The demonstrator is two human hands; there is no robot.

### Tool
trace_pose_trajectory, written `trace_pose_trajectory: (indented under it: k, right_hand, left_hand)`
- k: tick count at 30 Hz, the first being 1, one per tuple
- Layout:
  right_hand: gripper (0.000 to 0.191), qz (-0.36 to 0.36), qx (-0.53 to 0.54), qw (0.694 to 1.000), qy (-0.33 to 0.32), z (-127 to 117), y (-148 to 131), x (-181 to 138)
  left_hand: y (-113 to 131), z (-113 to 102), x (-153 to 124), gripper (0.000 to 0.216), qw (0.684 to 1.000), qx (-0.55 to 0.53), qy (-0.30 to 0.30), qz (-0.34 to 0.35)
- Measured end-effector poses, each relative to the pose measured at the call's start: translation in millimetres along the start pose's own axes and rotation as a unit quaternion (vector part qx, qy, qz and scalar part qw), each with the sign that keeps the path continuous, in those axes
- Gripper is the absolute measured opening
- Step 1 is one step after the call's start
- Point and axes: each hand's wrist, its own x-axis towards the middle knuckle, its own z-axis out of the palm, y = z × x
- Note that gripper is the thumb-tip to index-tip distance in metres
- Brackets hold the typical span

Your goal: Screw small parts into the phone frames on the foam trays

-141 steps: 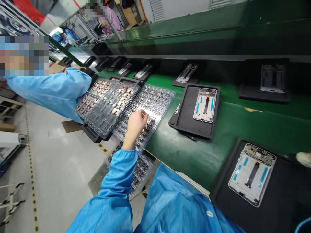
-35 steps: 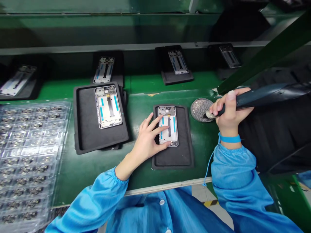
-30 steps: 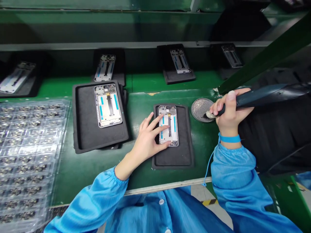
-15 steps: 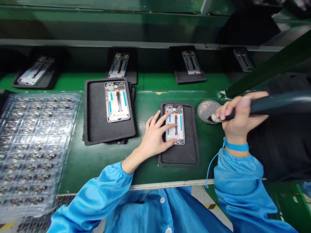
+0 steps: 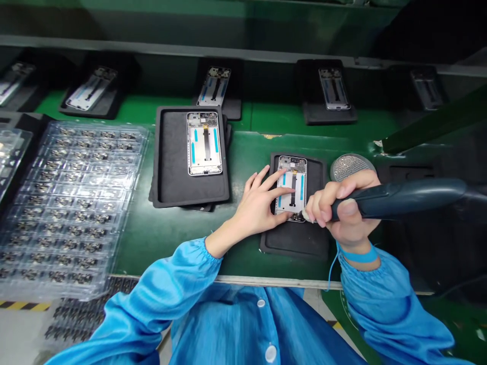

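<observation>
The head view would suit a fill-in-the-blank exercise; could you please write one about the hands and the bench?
The left hand touches a phone frame whose narrow strips are coloured ____.
The right hand grips a dark handheld tool whose tip points toward the person's ____.
The wristband is on the person's ____ wrist.
The bench top is coloured ____.

Missing words: blue; left; right; green.

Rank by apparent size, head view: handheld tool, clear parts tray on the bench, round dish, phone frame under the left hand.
1. Clear parts tray
2. Handheld tool, nearer the camera
3. Phone frame
4. Round dish, partly hidden
</observation>
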Motion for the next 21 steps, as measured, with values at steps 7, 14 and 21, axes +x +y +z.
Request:
trace_pose_trajectory:
  k: [7,14,21]
  right_hand:
    - [0.031,0.014,0.006,1.0,-0.007,-2,0,-2]
    - [0.037,0.016,-0.012,1.0,-0.002,-2,-2,1]
    - [0.029,0.017,-0.024,0.999,-0.027,-3,0,-10]
  left_hand:
    - [1,1,0,0.062,1.0,-0.005,0.004,0.003]
    - [4,0,0,0.062,1.0,-0.001,0.002,0.005]
    - [0,4,2,0.063,1.0,0.006,0.004,0.014]
